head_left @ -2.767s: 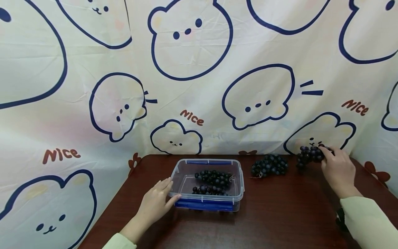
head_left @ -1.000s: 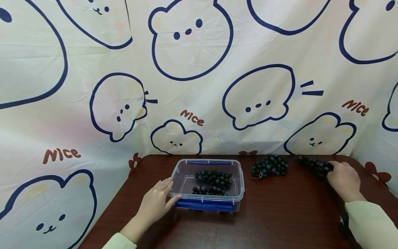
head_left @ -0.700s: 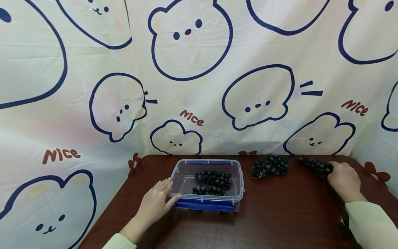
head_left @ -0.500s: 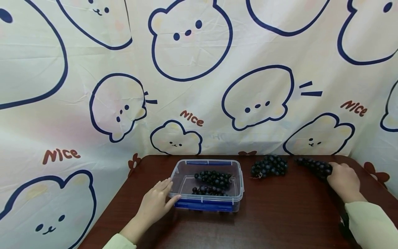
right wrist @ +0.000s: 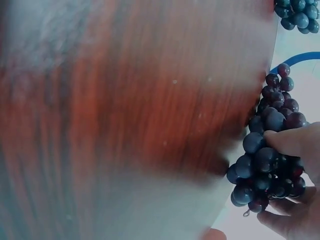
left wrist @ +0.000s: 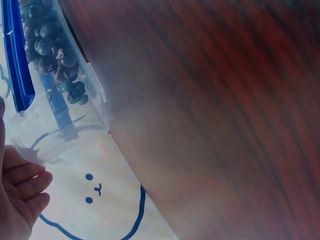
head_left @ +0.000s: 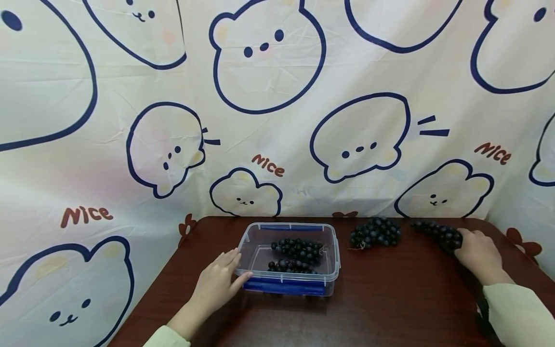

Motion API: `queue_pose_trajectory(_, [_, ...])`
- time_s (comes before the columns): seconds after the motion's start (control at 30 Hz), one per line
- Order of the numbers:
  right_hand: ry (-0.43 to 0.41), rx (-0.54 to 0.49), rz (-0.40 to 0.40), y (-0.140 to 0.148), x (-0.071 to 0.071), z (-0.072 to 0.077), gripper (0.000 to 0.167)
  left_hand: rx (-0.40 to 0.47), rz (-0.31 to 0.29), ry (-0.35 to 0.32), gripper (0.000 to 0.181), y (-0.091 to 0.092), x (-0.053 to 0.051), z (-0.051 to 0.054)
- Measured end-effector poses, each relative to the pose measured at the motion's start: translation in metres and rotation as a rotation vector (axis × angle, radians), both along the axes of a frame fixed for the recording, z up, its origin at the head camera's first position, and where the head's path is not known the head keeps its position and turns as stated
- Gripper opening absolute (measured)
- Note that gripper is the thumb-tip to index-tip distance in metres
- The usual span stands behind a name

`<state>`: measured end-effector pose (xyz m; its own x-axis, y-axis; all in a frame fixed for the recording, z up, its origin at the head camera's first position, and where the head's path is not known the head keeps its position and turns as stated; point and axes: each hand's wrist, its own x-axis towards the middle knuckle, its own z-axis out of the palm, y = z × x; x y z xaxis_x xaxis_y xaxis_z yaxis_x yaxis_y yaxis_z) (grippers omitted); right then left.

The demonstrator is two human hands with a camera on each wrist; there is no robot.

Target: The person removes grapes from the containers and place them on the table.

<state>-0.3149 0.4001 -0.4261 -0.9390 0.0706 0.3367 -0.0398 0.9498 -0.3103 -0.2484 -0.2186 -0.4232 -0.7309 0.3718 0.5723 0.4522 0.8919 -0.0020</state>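
A clear plastic box [head_left: 333,284] with blue clasps stands left of the table's middle. Two bunches of dark grapes lie inside, one bunch [head_left: 299,247] behind the other bunch [head_left: 291,265]. My left hand [head_left: 217,281] rests against the box's left front corner, fingers extended; in the left wrist view its loosely bent fingers [left wrist: 31,189] touch the box's end. At the back right, my right hand [head_left: 480,254] grips the near end of another grape bunch [head_left: 440,234]. The right wrist view shows the thumb [right wrist: 290,141] on these grapes [right wrist: 260,167], with fingers curled behind them.
Between the box and my right hand, a further grape bunch [head_left: 376,232] lies near the back edge of the dark wooden table [head_left: 390,299]. A patterned cloth [head_left: 269,140] hangs right behind the table. Something dark, partly hidden, is by my right wrist.
My right hand has lowered the grape bunch and moved slightly right and nearer; the bunch now lies along the table's back. In the last second both hands have stayed almost still.
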Motion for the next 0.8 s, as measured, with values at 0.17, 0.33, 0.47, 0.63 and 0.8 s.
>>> queue_pose_trajectory(0.17, [-0.037, 0.004, 0.000, 0.001, 0.000, 0.001, 0.053, 0.000, -0.008, 0.003, 0.057, 0.000, 0.000, 0.000])
queue_pose_trajectory(0.33, [-0.064, 0.008, -0.003, 0.001, -0.001, 0.004, 0.057, -0.005, -0.017, 0.016, 0.057, -0.001, 0.000, -0.001])
queue_pose_trajectory(0.47, [-0.077, 0.016, 0.008, 0.003, -0.001, 0.007, 0.061, -0.009, -0.016, 0.025, 0.057, -0.001, 0.000, -0.001])
queue_pose_trajectory(0.63, [-0.106, 0.031, 0.018, 0.004, 0.000, 0.010, 0.067, -0.013, -0.016, 0.020, 0.057, -0.001, 0.000, 0.000])
queue_pose_trajectory(0.8, [-0.135, 0.040, 0.022, 0.005, 0.000, 0.010, 0.070, -0.014, -0.018, 0.013, 0.057, -0.001, 0.000, 0.001])
